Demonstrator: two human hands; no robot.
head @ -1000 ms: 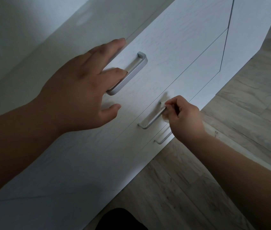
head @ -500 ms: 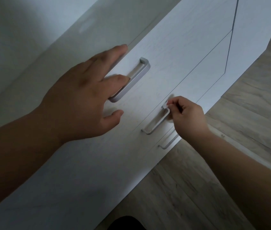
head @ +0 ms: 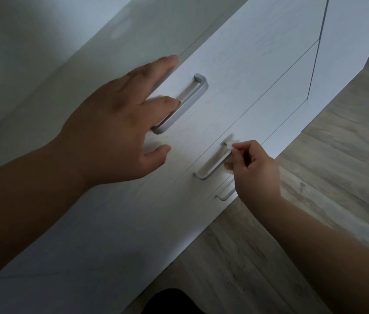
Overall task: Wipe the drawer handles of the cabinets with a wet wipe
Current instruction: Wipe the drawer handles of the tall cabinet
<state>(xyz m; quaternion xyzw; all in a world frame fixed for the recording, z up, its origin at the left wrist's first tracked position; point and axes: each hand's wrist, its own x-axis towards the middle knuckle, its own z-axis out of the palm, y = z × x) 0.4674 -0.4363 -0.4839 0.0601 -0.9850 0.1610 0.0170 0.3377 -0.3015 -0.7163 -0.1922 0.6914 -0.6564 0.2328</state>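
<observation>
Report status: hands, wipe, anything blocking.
Left hand rests spread on top drawer front. Right hand pinches wet wipe against middle handle, upper end. Nothing blocking.

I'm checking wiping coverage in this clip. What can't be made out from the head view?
Head view:
1. Wet wipe: only a blurred scrap shows; the right hand pinching it hides the rest.
2. Middle handle: its far end is covered by wipe and fingers.
3. Lowest handle: partly hidden behind the right hand.
4. Top handle: a blurred left hand finger overlaps it; contact unclear.
</observation>
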